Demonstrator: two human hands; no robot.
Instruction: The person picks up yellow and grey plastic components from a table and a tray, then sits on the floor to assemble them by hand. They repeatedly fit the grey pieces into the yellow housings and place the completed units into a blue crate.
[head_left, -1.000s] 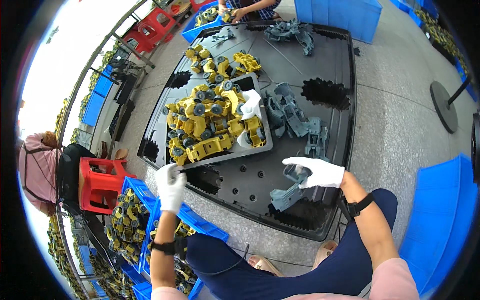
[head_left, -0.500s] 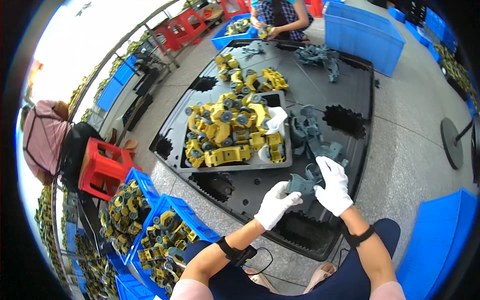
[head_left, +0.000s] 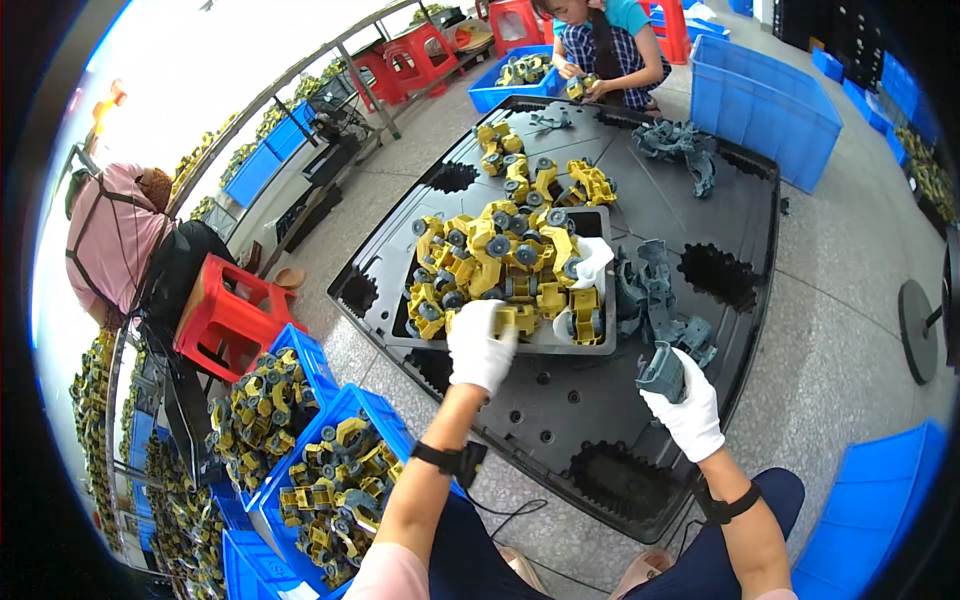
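Observation:
My left hand [head_left: 482,350], in a white glove, is at the near edge of a grey tray [head_left: 560,349] heaped with yellow toy vehicle bodies [head_left: 480,262] that have dark wheels. Its fingers are blurred against a yellow body [head_left: 517,319], so their grip cannot be made out. To the right, my gloved right hand [head_left: 692,410] is closed round a grey-green plastic toy part [head_left: 662,372], raised over the black table. More grey-green parts [head_left: 652,290] lie in a pile beside the tray, just beyond that hand.
The black table [head_left: 560,395] has jagged holes. Blue crates [head_left: 362,400] of yellow toys stand at the left, with a red stool [head_left: 225,315] behind. A blue bin [head_left: 765,110] is far right, another [head_left: 870,510] near right. A co-worker [head_left: 610,50] handles a toy across the table.
My left hand has left the grey-green part and moved left to the tray's near edge. The right hand has lifted that part by itself. The view has shifted slightly.

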